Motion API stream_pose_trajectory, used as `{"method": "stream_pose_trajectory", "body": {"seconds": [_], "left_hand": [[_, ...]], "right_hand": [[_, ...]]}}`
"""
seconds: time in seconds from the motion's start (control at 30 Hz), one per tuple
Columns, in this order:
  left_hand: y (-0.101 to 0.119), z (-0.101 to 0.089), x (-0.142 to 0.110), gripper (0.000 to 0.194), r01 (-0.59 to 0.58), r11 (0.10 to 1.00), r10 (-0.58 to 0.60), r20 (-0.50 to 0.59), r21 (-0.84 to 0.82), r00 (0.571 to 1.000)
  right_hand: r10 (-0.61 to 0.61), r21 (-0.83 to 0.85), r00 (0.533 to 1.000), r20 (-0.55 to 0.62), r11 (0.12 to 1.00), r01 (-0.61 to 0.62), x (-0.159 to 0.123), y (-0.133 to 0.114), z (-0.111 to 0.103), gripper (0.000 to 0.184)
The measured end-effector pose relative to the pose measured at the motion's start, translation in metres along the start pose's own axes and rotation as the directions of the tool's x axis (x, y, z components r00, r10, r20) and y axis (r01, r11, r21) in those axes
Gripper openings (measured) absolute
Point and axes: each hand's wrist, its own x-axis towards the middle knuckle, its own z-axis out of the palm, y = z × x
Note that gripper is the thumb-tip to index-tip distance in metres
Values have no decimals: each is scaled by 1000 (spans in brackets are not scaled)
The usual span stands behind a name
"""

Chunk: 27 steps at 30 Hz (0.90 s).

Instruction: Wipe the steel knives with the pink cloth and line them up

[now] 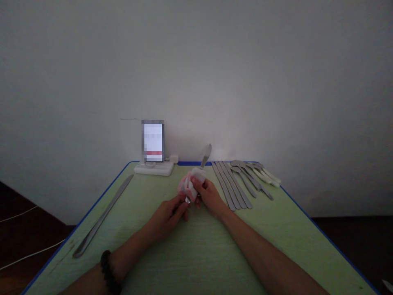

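A metal table knife is held up over the middle of the table, its blade pointing away from me. My left hand pinches the knife's handle end. Around the middle of the knife is a pink and white cloth, gripped by my right hand; the part of the knife under the cloth is hidden. Another table knife lies alone on the left side of the table. To the right of my hands, several metal knives lie side by side.
Spoons and other cutlery with pale handles lie at the back right. A phone with a lit screen stands on a white stand at the back left, beside a white plug. The green table meets the wall.
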Motion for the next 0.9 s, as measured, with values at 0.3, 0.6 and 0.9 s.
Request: {"method": "stream_pose_trajectory", "body": {"seconds": [0.3, 0.6, 0.9], "left_hand": [[-3, 3, -1, 26, 26, 999, -27, -22, -43, 999], [-1, 3, 4, 36, 174, 984, -176, -156, -26, 972], [-1, 4, 3, 30, 174, 983, -166, -143, 52, 976]], "right_hand": [[68, 165, 992, 110, 983, -86, -2, -3, -2, 25], [33, 130, 993, 111, 990, -47, -1, -1, 1, 26], [32, 155, 989, 144, 986, -55, 1, 4, -1, 16]]}}
